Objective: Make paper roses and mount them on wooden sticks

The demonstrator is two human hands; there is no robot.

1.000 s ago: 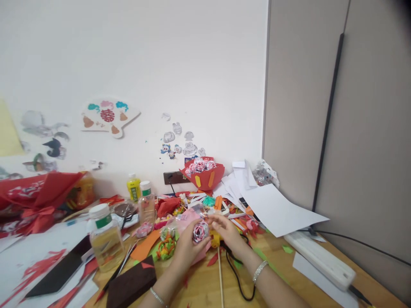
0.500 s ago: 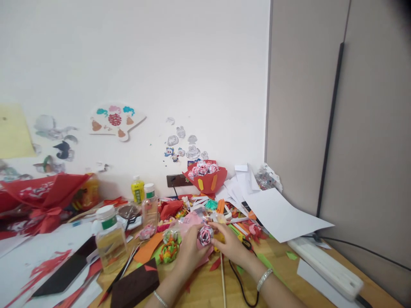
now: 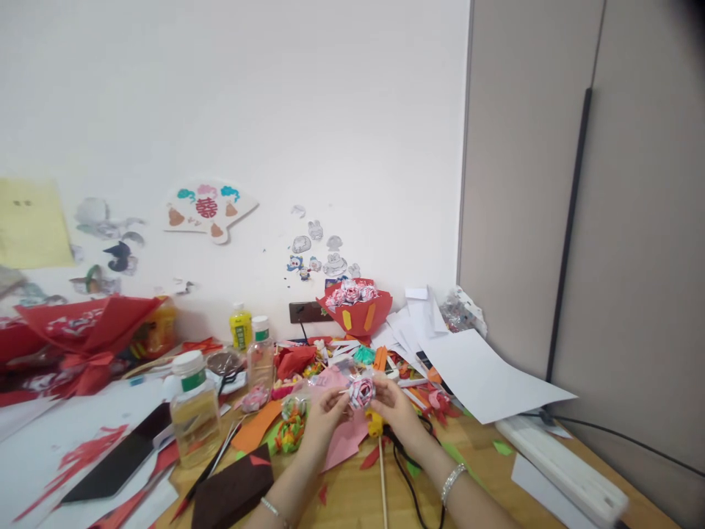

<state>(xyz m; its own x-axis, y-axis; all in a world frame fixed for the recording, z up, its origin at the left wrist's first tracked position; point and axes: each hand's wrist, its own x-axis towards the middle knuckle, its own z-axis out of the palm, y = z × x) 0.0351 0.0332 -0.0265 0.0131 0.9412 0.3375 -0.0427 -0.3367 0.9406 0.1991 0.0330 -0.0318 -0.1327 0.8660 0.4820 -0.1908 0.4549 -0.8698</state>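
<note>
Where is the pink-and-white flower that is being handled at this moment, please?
In the head view, the pink-and-white flower is below centre, between the left hand and right hand, in front of the red-wrapped bouquet.

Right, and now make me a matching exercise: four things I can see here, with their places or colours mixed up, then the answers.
1. paper flower
2. fan-shaped cutout
3. power strip
4. block

A. white, on the table's right side
B. dark brown
C. on the wall
D. between the left hand and right hand

Pairs: 1-D, 2-C, 3-A, 4-B
</note>
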